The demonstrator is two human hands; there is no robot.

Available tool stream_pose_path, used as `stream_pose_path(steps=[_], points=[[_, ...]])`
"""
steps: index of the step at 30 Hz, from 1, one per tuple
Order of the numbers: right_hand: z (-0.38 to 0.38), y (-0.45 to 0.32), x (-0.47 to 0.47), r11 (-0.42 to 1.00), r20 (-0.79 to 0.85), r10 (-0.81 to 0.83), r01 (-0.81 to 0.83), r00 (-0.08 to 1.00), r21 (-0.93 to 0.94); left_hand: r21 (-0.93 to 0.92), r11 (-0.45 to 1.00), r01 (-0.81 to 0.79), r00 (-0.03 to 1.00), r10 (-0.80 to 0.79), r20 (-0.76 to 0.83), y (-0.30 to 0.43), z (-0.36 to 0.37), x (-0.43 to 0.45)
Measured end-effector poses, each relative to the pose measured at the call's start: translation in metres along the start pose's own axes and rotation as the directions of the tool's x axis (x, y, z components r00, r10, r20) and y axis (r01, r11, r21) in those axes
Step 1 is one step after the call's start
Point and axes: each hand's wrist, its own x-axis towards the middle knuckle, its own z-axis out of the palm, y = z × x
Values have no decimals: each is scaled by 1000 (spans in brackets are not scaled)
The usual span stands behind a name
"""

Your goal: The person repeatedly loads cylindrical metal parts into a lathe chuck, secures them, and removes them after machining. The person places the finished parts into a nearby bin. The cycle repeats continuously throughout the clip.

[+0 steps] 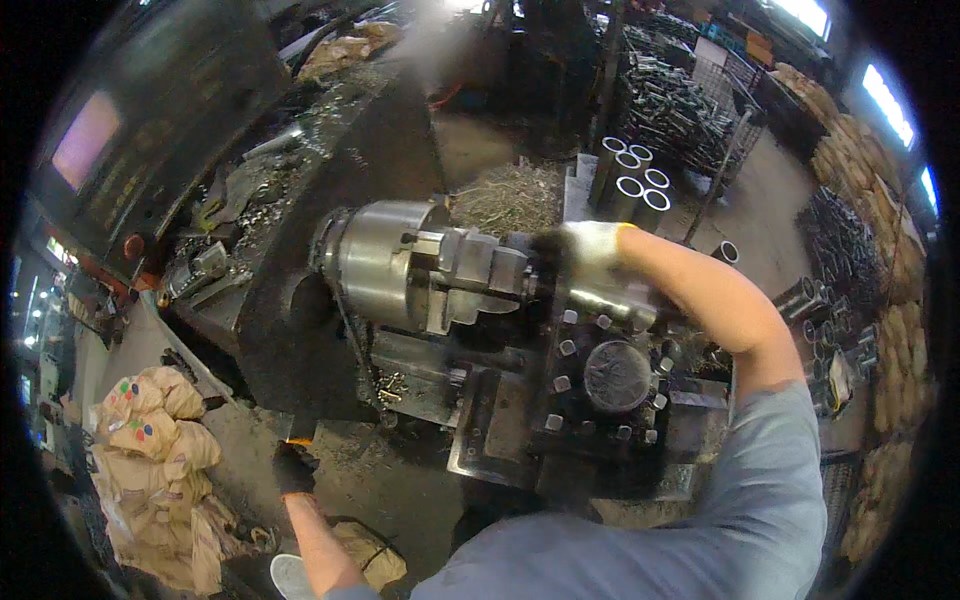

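A lathe's steel chuck (382, 262) with stepped jaws (484, 266) fills the middle of the view. My right hand (589, 244), in a white glove with dark fingers, reaches over the carriage to the right end of the jaws; what its fingers touch is hidden. Below it lies a shiny metal cylinder (607, 300), above the round-topped tool post (617, 375) with its square-headed bolts. My left hand (294, 469), in a dark glove, is low at the left, at an orange-edged item (298, 441) on the machine's front; its grip is unclear.
Several metal rings (643, 187) stand on a surface behind the carriage. Metal shavings (514, 199) heap behind the chuck. Tan sacks (150, 480) are piled at the lower left, more sacks (896, 360) at the right. Cut tubes (806, 296) lie at the right, and a wire-mesh bin (675, 97) holds metal pieces.
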Motion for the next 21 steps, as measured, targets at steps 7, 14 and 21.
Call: stream_pose_path(steps=[7,14,21], points=[[33,28,-78,754,100,498,-374,861,-539,-124,992,-34,999,36,14,-21,-7,-24],[-3,12,-106,841,59,466,-421,883,-339,31,999,-38,986,43,-162,-68,-31,-37],[-107,-19,-149,869,-965,5,-479,261,-125,198,980,34,985,1,-173,-87,-27,-57]])
